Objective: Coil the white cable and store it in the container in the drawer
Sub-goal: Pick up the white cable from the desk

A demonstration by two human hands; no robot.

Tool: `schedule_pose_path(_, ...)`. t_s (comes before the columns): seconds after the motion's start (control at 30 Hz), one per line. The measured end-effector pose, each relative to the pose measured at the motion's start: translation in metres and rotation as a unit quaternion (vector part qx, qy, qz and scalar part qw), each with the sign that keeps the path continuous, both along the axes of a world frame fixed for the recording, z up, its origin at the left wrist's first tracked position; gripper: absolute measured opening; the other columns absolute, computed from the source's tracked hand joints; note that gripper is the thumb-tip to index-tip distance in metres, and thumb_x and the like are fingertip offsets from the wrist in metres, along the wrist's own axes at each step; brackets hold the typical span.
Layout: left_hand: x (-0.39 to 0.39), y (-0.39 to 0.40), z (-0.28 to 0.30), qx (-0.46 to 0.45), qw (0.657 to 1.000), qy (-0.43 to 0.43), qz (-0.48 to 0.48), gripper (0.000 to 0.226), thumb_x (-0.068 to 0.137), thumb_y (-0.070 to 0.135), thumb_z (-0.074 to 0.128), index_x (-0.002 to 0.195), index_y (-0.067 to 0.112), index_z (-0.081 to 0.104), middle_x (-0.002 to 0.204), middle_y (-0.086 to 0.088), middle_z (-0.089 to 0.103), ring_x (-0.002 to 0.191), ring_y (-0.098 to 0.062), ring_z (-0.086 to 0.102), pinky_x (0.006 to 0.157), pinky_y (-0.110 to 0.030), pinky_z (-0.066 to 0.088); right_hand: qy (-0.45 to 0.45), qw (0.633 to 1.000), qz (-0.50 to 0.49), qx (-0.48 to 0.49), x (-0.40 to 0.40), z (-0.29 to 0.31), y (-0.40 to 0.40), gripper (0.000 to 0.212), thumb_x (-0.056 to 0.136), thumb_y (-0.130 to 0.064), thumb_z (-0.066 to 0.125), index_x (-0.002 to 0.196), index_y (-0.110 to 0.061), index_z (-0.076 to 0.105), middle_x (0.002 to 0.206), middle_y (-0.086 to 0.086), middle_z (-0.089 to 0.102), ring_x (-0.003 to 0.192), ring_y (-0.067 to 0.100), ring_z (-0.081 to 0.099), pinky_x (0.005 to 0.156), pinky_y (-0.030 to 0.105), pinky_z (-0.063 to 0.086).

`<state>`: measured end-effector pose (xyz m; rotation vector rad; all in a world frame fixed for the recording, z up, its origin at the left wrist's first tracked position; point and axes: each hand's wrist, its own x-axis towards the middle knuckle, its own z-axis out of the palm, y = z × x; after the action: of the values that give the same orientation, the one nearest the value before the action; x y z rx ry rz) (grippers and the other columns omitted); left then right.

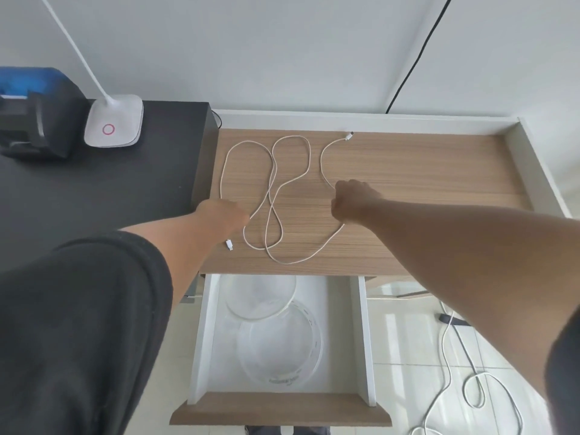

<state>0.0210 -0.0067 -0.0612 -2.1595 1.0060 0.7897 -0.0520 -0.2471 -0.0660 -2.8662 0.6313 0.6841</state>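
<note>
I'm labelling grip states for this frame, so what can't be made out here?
- Head view: left hand fingers face away; grip on the thin white cable unclear.
- Right hand knuckles hide any pinch.
- Clear round plastic container in the open white drawer: contents unreadable through glare.
- White lamp: head cut off by top edge.

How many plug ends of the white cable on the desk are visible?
2. One plug lies at the desk's far edge; the other plug lies near the front edge, beside the left forearm.
</note>
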Motion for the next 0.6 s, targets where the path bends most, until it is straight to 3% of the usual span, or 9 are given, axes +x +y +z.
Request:
schedule_pose_path(0.13,0.0,0.002,-0.006,0.001,1.0,-0.011,-0.02,0.034,0.087,-0.013,0.06,0.117,0.005,0.06,0.115,-0.01,0.053,0.1,-0.03,0.06,0.087,-0.047,0.056,-0.026,0.996,-0.064,0.059,0.006,-0.013,-0.004,0.019,0.091,-0.011,0.051,0.11,-0.014,0.054,0.119,0.009,0.061,0.119,0.033,0.055,0.077,0.037,0.043)
schedule_pose_path(0.3,0.004,0.005,-0.015,-0.003,0.997,-0.027,-0.07,0.026,0.089,-0.006,0.063,0.111,0.008,0.063,0.101,-0.005,0.05,0.086,-0.022,0.055,0.076,-0.037,0.056,-0.047,0.99,-0.107,0.073,0.011,-0.03,-0.004,0.029,0.09,-0.011,0.056,0.119,-0.012,0.054,0.112,0.008,0.061,0.107,0.032,0.062,0.074,0.037,0.045)
schedule_pose_path(0.47,0.011,0.016,-0.022,-0.052,0.991,-0.027,-0.118,0.02,0.097,0.007,0.057,0.115,0.01,0.063,0.113,-0.004,0.056,0.103,-0.023,0.057,0.087,-0.038,0.054,-0.053,0.986,-0.114,0.107,0.009,-0.046,-0.006,0.014,0.09,-0.017,0.057,0.103,-0.017,0.052,0.097,0.004,0.061,0.085,0.028,0.057,0.067,0.035,0.043)
schedule_pose_path(0.53,0.014,0.018,-0.017,-0.093,0.991,-0.014,-0.1,0.022,0.098,0.009,0.052,0.118,0.012,0.057,0.103,0.0,0.054,0.096,-0.022,0.054,0.085,-0.038,0.052,-0.071,0.981,-0.123,0.135,0.006,-0.048,-0.006,0.012,0.089,-0.019,0.053,0.101,-0.018,0.051,0.098,0.003,0.061,0.087,0.028,0.058,0.07,0.036,0.044)
schedule_pose_path(0.6,0.019,0.018,-0.007,-0.139,0.988,-0.001,-0.065,0.017,0.097,0.013,0.051,0.114,0.015,0.051,0.088,0.003,0.047,0.08,-0.02,0.048,0.073,-0.037,0.05,-0.108,0.965,-0.152,0.182,0.004,-0.046,-0.007,0.008,0.086,-0.019,0.05,0.094,-0.02,0.051,0.095,0.002,0.061,0.086,0.027,0.059,0.068,0.035,0.043)
